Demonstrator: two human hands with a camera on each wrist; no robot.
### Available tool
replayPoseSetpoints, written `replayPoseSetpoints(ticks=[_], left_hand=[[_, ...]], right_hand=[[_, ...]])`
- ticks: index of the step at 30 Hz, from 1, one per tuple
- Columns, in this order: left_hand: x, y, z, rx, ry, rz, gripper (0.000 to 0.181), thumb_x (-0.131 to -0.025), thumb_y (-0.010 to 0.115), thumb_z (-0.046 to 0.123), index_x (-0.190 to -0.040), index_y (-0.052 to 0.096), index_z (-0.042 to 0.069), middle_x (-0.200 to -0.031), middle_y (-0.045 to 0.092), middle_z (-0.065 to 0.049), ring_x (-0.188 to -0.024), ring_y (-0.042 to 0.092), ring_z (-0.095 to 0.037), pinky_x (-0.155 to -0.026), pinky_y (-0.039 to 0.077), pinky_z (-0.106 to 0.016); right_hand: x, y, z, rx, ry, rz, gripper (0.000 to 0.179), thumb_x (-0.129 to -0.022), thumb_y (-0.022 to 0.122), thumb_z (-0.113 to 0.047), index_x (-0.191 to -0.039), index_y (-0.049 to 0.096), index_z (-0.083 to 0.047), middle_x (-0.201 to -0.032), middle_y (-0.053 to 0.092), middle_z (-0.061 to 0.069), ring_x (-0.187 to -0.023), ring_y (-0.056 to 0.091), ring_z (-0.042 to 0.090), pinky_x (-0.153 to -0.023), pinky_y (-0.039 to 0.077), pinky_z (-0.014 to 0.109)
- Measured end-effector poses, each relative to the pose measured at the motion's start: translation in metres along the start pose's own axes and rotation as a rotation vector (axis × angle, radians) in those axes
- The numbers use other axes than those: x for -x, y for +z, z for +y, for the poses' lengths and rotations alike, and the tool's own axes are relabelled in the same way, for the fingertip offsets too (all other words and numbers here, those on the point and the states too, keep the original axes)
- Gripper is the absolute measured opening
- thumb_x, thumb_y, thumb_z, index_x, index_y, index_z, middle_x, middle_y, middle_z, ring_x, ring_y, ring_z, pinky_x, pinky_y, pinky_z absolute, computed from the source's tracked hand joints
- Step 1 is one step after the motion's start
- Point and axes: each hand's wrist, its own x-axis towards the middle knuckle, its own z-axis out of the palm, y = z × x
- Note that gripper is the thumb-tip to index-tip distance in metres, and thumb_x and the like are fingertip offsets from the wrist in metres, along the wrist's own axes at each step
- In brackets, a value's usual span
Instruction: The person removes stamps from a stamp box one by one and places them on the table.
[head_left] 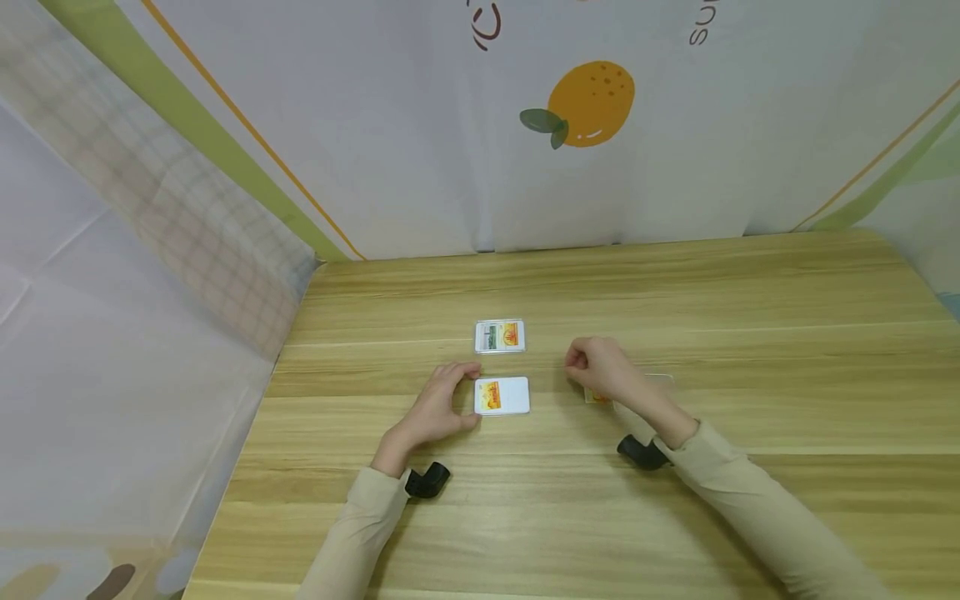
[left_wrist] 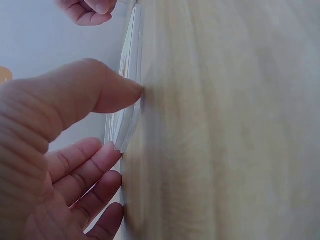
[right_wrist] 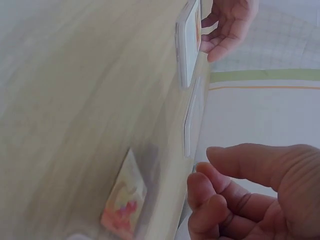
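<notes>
A flat white case (head_left: 513, 395) with a yellow-and-orange picture on its left half lies on the table. My left hand (head_left: 435, 408) holds its left end, thumb at the near corner and index finger at the far corner. In the left wrist view the thumb (left_wrist: 120, 92) presses the case's edge. To the right, my right hand (head_left: 603, 367) hovers above the table with bent fingers. The right wrist view shows a small gap between thumb and fingertips, with nothing visible held. A small picture card (right_wrist: 125, 205) lies below that hand, partly hidden in the head view.
Behind the white case lies a similar clear-edged case (head_left: 500, 336) with green and orange pictures. A clear flat cover (head_left: 662, 380) lies partly beneath the right forearm. Black wrist cameras (head_left: 429, 481) sit on both sleeves. A printed curtain (head_left: 420, 167) hangs behind the wooden table (head_left: 787, 350).
</notes>
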Motion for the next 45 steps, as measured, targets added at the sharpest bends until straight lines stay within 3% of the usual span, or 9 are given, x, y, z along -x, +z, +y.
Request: replayPoseSetpoints(ticks=[45], left_hand=[[-0.001, 0.0, -0.002, -0.001, -0.005, -0.009, 0.071, -0.066, 0.077, 0.004, -0.13, 0.047, -0.003, -0.121, 0.055, -0.011, -0.118, 0.043, -0.029, -0.105, 0.03, -0.045]], right_hand=[[-0.013, 0.014, -0.026, -0.016, 0.014, -0.034, 0.003, -0.08, 0.064, 0.001, -0.077, 0.063, 0.0, -0.069, 0.057, 0.004, -0.063, 0.051, 0.014, -0.056, 0.044, 0.024]])
